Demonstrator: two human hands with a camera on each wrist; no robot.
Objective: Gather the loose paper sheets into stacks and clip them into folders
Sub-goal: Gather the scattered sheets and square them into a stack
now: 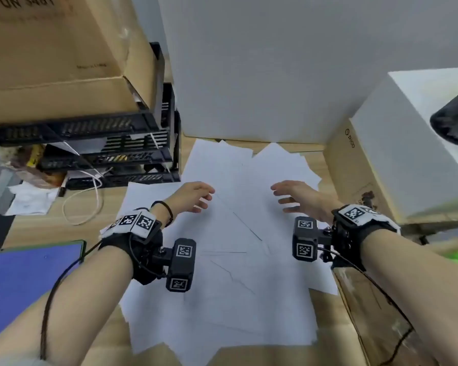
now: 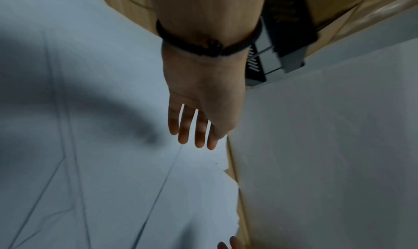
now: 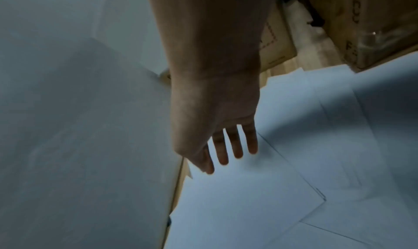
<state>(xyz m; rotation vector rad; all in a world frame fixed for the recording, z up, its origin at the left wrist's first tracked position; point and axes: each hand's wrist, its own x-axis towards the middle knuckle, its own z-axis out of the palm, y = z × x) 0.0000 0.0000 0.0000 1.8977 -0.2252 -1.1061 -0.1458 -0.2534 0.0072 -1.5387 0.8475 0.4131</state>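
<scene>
Several loose white paper sheets (image 1: 238, 247) lie overlapped and askew on the wooden desk (image 1: 101, 233), spreading from the white box at the back to the near edge. My left hand (image 1: 196, 198) hovers above the left part of the pile with straight, slightly spread fingers, holding nothing. My right hand (image 1: 294, 198) hovers opposite it above the right part, fingers also straight and apart. In the left wrist view the left hand (image 2: 196, 124) hangs over the sheets (image 2: 101, 163). In the right wrist view the right hand (image 3: 226, 142) does the same over the sheets (image 3: 260, 190).
A large white box (image 1: 275, 75) stands behind the pile. A white box on a cardboard carton (image 1: 413, 143) flanks the right. Black stacked trays (image 1: 117, 154) under a cardboard box (image 1: 58, 48) stand at the left, with a white cable (image 1: 90, 202). A blue folder (image 1: 24, 283) lies near left.
</scene>
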